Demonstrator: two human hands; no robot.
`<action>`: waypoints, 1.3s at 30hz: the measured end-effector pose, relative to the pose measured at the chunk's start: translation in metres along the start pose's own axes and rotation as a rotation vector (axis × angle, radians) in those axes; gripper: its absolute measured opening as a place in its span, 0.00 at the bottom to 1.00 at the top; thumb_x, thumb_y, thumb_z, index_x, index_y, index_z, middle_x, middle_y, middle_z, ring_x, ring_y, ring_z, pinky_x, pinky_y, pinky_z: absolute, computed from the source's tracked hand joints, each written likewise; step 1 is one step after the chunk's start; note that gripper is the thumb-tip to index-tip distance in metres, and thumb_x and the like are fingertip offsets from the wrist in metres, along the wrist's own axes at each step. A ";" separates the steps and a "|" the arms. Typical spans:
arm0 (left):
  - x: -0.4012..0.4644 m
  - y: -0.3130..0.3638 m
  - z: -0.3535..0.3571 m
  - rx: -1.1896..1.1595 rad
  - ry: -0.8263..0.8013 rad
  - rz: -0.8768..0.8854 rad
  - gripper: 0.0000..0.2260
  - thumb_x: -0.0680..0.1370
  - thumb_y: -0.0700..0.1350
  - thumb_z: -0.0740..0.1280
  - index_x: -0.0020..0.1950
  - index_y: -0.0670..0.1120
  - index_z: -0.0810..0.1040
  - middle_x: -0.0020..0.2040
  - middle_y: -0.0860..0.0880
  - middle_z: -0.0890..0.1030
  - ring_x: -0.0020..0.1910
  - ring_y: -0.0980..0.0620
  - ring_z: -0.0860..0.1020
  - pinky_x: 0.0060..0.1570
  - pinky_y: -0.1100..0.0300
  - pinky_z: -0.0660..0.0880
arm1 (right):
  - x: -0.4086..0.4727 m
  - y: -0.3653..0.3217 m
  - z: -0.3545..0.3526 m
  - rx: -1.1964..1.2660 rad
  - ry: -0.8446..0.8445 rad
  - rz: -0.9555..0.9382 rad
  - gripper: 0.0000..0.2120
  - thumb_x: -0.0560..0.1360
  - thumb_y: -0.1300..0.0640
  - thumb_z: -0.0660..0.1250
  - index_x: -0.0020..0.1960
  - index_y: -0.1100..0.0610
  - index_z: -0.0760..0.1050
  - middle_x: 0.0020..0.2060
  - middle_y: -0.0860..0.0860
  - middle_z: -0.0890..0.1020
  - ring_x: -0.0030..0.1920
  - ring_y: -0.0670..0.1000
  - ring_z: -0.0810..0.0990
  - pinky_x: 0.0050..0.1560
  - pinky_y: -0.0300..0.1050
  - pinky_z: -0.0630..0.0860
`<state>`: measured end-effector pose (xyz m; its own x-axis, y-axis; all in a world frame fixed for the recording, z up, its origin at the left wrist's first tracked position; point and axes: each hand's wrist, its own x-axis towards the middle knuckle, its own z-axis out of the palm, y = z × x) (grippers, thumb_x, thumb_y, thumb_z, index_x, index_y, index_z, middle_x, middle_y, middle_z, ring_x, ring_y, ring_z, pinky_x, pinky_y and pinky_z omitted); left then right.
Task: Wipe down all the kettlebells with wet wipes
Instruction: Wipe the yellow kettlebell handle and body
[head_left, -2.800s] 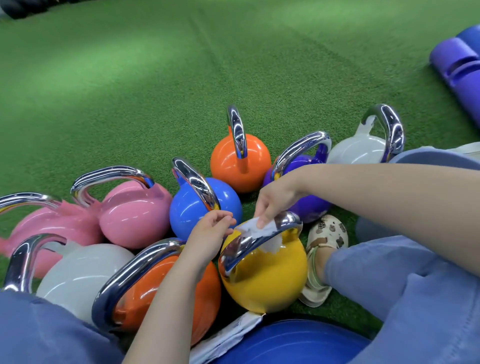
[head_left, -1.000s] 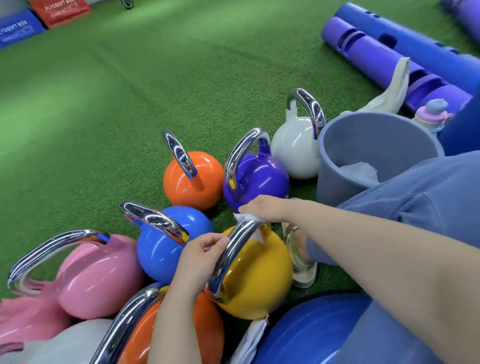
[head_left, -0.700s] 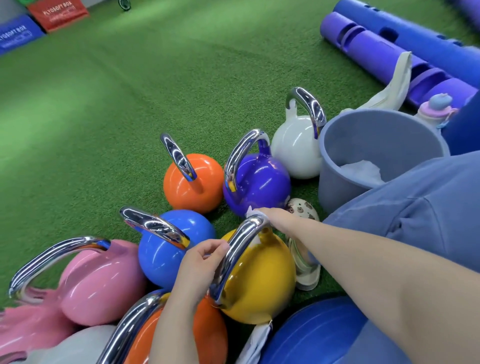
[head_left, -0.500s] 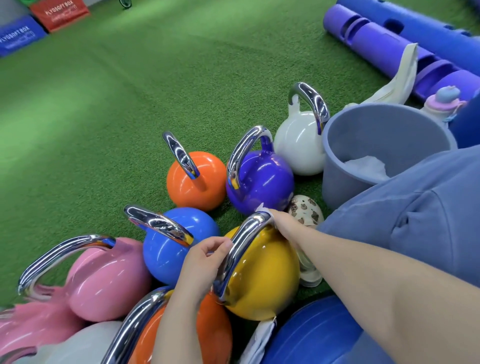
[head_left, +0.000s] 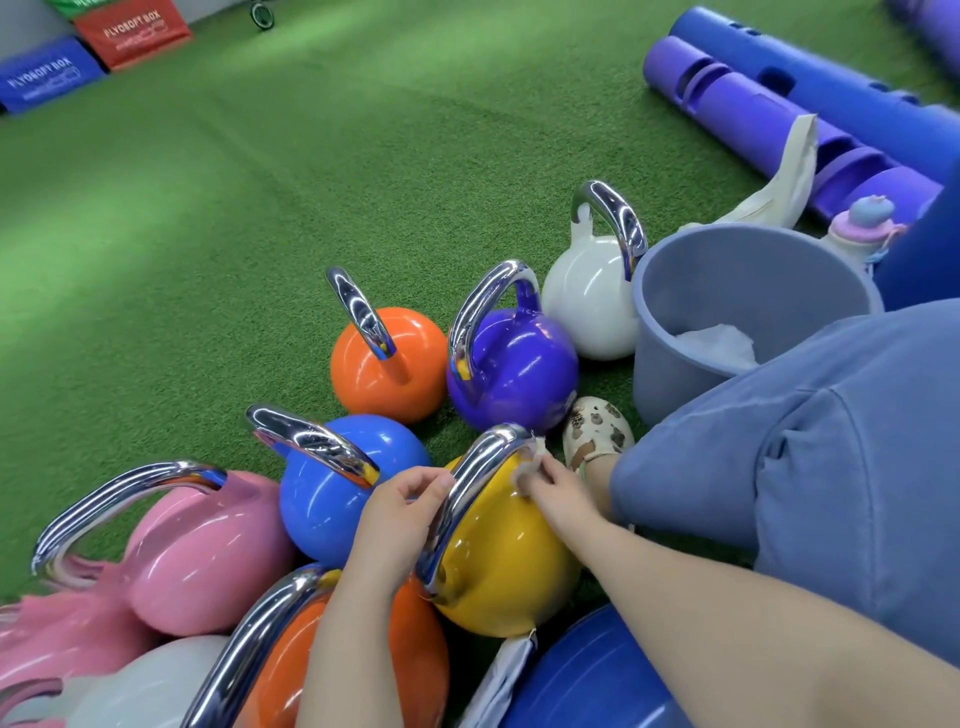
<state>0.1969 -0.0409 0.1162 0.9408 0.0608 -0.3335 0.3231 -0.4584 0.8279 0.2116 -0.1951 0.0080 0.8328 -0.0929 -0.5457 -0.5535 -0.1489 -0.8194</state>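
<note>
Kettlebells, eight in view, stand bunched on the green turf (head_left: 218, 218), each with a chrome handle. Two are orange: the far orange bell (head_left: 387, 364) and the near orange bell (head_left: 410, 670) at the bottom edge. Two are white: the far white bell (head_left: 589, 306) just beside the bucket (head_left: 675, 374), and the near white bell (head_left: 140, 686) cut off at the bottom left. At least one pink bell (head_left: 208, 561) lies on the left, with a smeared pink shape beside it at the frame edge, too warped to count for sure. One blue bell (head_left: 332, 493), one purple bell (head_left: 511, 374) and one yellow bell (head_left: 498, 561) fill the middle.

The yellow bell sits at the centre bottom, touching the near orange bell and the blue ball (head_left: 587, 675). The left hand (head_left: 400, 525) curls its fingers round the near side of its handle. The right hand (head_left: 558, 486) pinches a wipe (head_left: 530, 462) against the far end of that handle, where it meets the yellow body.

One grey-blue bucket holds a white wad (head_left: 719, 343). One patterned shoe (head_left: 597, 431) shows between the purple bell and a blue trouser leg (head_left: 805, 467). A wipe pack (head_left: 498, 680) lies under the yellow bell. Two foam tubes lie at the top right, one purple tube (head_left: 753, 109) and one blue tube (head_left: 831, 88), with a cream cloth (head_left: 779, 182) and a small bottle (head_left: 862, 228) near them. Two pads lie far left, one red pad (head_left: 130, 34) and one blue pad (head_left: 44, 75).
</note>
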 end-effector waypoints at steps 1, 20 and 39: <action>0.000 0.000 0.000 0.006 0.000 0.000 0.07 0.78 0.45 0.65 0.41 0.52 0.80 0.35 0.52 0.81 0.36 0.53 0.76 0.40 0.57 0.71 | -0.001 0.000 0.002 -0.007 0.020 -0.015 0.20 0.78 0.47 0.58 0.69 0.50 0.68 0.60 0.52 0.76 0.61 0.54 0.73 0.60 0.47 0.68; 0.005 -0.007 0.001 0.082 0.048 0.032 0.09 0.77 0.47 0.65 0.38 0.54 0.80 0.29 0.55 0.78 0.32 0.54 0.73 0.39 0.57 0.70 | -0.001 -0.024 0.023 -0.222 0.499 -0.029 0.09 0.76 0.51 0.62 0.52 0.51 0.78 0.48 0.53 0.81 0.51 0.56 0.77 0.49 0.45 0.74; 0.004 -0.007 0.001 0.032 0.043 0.030 0.08 0.77 0.47 0.65 0.39 0.52 0.80 0.24 0.55 0.75 0.29 0.54 0.70 0.35 0.58 0.68 | -0.007 -0.045 -0.005 -0.446 0.339 -0.429 0.10 0.77 0.50 0.62 0.52 0.50 0.80 0.45 0.50 0.83 0.49 0.53 0.78 0.48 0.41 0.71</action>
<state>0.1987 -0.0388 0.1088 0.9538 0.0847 -0.2884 0.2920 -0.4888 0.8221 0.2309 -0.1932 0.0495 0.9729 -0.2265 -0.0469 -0.1818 -0.6233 -0.7606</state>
